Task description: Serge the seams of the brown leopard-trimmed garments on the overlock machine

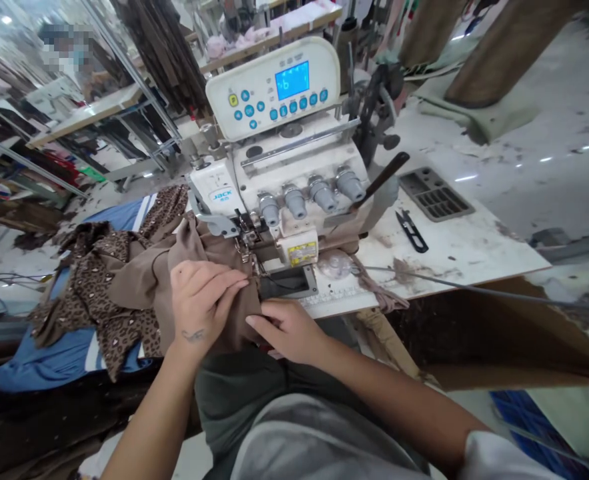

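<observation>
A brown garment with leopard-print parts lies at the left of an overlock sewing machine, its edge at the presser foot. My left hand rests on the brown cloth just in front of the foot, fingers bent and pressed together on the fabric. Close to the table's front edge, my right hand pinches the cloth's near edge between thumb and fingers. Folds hide part of the fabric under both hands.
Black thread snips and a grey compartment tray sit right of the machine. A cord crosses the table near an open cardboard box. Blue striped cloth lies beneath the garment. Another person is at the back left.
</observation>
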Demonstrator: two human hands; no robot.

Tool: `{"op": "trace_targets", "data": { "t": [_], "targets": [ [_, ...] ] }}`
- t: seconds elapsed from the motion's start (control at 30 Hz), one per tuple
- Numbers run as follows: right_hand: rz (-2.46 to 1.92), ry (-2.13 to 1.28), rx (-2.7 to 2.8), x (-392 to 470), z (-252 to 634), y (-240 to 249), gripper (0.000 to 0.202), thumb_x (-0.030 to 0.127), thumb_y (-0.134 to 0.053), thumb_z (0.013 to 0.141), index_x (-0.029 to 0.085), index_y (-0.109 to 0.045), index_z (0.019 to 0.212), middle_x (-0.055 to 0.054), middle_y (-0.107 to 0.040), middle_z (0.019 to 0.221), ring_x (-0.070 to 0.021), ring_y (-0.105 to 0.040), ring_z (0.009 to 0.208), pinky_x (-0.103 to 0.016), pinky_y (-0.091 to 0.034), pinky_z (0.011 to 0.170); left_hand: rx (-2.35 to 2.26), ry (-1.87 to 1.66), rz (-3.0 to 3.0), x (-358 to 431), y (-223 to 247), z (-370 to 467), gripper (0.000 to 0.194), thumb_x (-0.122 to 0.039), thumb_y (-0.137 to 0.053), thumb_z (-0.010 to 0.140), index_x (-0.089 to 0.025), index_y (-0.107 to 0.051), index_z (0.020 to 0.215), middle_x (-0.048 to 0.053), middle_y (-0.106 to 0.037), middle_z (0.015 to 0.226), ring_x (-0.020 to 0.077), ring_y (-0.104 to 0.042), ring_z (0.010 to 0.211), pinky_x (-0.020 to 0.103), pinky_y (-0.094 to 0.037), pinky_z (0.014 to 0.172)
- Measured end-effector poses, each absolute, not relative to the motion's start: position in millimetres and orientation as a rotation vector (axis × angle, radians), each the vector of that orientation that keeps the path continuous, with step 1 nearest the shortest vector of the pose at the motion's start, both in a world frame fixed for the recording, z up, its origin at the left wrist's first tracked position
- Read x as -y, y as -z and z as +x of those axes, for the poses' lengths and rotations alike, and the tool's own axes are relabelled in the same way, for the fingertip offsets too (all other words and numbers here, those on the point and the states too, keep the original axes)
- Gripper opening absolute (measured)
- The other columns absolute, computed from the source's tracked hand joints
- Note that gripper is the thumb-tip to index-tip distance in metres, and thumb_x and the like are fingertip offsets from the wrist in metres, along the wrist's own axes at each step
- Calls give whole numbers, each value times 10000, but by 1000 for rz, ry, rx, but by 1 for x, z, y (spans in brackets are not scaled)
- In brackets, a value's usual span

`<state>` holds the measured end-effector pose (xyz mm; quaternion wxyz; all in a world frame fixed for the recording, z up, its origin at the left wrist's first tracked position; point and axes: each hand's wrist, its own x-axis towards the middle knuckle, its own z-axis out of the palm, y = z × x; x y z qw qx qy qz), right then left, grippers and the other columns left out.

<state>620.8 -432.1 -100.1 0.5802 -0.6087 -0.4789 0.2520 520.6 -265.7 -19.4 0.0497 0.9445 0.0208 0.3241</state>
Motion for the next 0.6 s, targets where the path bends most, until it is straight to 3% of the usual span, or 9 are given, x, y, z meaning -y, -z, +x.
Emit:
{"op": "trace_targets", "data": {
  "t": [0.17, 0.33, 0.5, 0.6],
  "targets": [
    [-1401, -521, 1145, 433, 618, 108, 514, 389, -562, 1030, 212, -344, 600, 52, -359, 587, -118, -377, 570, -285, -270, 571, -4, -993, 2889, 267, 26, 522, 222, -149, -805, 865, -255, -769, 1056, 34, -752, 940, 211, -668, 914, 418, -475, 899],
    [-1409, -494, 1121, 432, 615, 113, 546, 450, -540, 1052, 210, -398, 583, 39, -399, 589, -121, -407, 570, -286, -291, 573, 198, -983, 2946, 259, 27, 513, 426, -70, -802, 829, -265, -746, 1203, 56, -772, 1038, 224, -682, 986, 408, -535, 927],
    [-1422, -436, 1126, 431, 615, 113, 540, 439, -539, 1064, 199, -438, 591, 36, -415, 610, -116, -421, 576, -279, -293, 575, 241, -912, 3091, 254, 22, 516, 579, -175, -845, 820, -236, -666, 1368, 94, -761, 1188, 265, -666, 1085, 453, -531, 1041],
    [-1453, -415, 1171, 433, 613, 112, 540, 451, -508, 1082, 196, -500, 606, 20, -464, 622, -124, -454, 592, -281, -309, 586, 120, -746, 3105, 252, 21, 509, 578, -262, -797, 879, -229, -612, 1426, 132, -681, 1383, 308, -612, 1280, 516, -436, 1174]
  ]
}}
